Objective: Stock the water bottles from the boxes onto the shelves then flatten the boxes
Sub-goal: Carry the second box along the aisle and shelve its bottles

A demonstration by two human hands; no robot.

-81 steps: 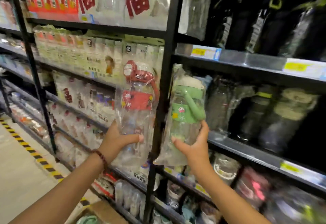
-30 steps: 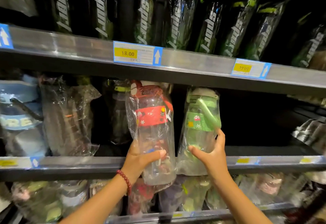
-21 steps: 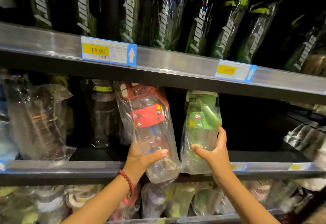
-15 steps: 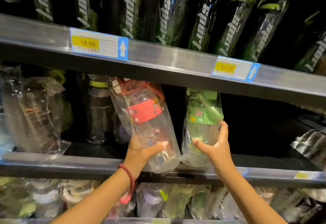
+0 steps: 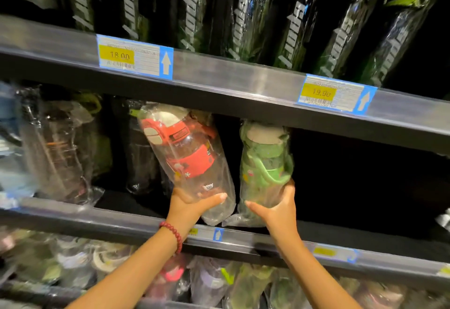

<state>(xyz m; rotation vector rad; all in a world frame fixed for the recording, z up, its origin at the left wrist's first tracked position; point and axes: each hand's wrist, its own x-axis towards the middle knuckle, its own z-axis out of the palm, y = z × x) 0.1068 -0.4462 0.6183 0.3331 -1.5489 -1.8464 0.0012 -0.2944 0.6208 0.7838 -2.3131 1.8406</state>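
From the head camera, your left hand (image 5: 192, 205) grips the lower part of the red-lidded water bottle (image 5: 186, 160), thumb curled across the front of its clear plastic wrapper and the other fingers wrapped behind, out of sight. That bottle tilts with its lid leaning to the left and its base just above the front lip of the middle shelf (image 5: 121, 221); you cannot tell whether the wrapper's bottom touches the shelf. A red bead bracelet (image 5: 173, 234) sits on your left wrist.

Your right hand (image 5: 277, 208) clasps the base of the green-lidded water bottle (image 5: 264, 165), thumb spread across the front and fingers curled up its right side. This bottle stands nearly upright, its lid close under the upper shelf edge (image 5: 243, 82), and the loose end of its wrapper lies on the middle shelf. The two bottles are just beside each other, red on the left, green on the right, with their wrappers about meeting near the bottom.

To the left of the red bottle, further wrapped clear bottles (image 5: 63, 148) stand on the same shelf, somewhat blurred. To the right of the green bottle the shelf recedes into darkness. On the upper shelf edge are two price tags: one reading 18.00 (image 5: 135, 56) and one reading 19.90 (image 5: 336, 94), each with an upward arrow. Above them stands a row of dark bottles with green caps (image 5: 292, 23) in plastic sleeves. Below the middle shelf, more wrapped bottles (image 5: 209, 282) crowd the lower shelf.
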